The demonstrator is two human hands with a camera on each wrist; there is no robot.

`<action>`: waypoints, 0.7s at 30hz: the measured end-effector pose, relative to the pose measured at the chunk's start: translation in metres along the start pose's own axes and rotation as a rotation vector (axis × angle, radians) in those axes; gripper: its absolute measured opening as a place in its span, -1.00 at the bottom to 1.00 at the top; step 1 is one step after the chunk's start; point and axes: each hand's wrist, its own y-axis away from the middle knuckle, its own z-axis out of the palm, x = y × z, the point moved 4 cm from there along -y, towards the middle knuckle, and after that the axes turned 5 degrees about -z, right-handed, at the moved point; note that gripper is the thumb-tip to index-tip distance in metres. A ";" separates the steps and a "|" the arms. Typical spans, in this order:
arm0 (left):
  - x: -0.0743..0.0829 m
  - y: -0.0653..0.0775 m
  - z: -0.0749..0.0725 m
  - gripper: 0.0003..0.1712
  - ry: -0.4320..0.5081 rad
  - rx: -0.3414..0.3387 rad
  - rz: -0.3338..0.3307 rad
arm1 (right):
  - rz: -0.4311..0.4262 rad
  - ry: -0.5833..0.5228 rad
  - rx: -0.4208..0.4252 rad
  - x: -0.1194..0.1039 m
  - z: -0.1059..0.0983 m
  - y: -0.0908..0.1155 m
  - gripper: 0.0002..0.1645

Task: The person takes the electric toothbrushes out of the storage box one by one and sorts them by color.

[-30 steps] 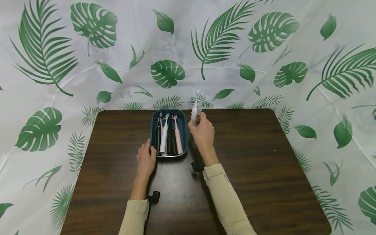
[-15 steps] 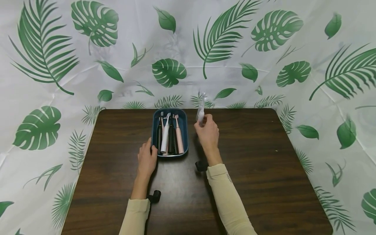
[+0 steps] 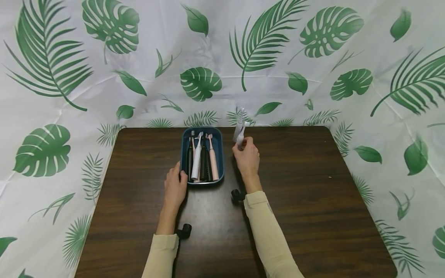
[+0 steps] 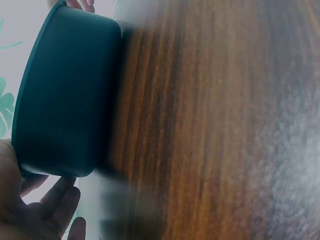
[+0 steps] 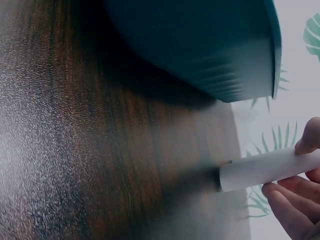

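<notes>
A dark blue-green bin (image 3: 219, 170) stands at the table's far side, holding several electric toothbrushes in black, white (image 3: 196, 160) and pink (image 3: 213, 162). My left hand (image 3: 175, 185) grips the bin's near left corner, thumb at the rim and fingers along the outer side. Right of the bin, my right hand (image 3: 247, 154) pinches a white electric toothbrush (image 3: 240, 138) between thumb and fingers, its head up. In the right wrist view the toothbrush handle (image 5: 255, 171) points its base toward the table. A fainter pale upright shape (image 3: 238, 129) shows just left of this toothbrush.
The dark brown wooden table (image 3: 299, 200) ends just beyond the bin. Behind it hangs a white cloth (image 3: 156, 34) printed with green leaves. Small black wrist cameras sit on the left wrist (image 3: 184, 231) and right wrist (image 3: 238, 195).
My right hand has moved a little to the right, away from the bin, and the toothbrush in it now leans more to the right. My left hand stays at the bin's corner.
</notes>
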 end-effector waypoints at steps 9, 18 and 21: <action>0.000 0.000 0.000 -0.36 0.021 -0.011 -0.006 | -0.003 -0.021 0.002 0.003 0.007 0.001 -0.61; -0.001 -0.002 0.000 -0.35 0.034 -0.027 -0.008 | 0.020 -0.032 -0.008 0.006 0.010 -0.004 -0.58; -0.002 -0.002 0.000 -0.35 0.049 -0.036 -0.014 | 0.022 -0.016 -0.017 0.008 0.012 -0.005 -0.58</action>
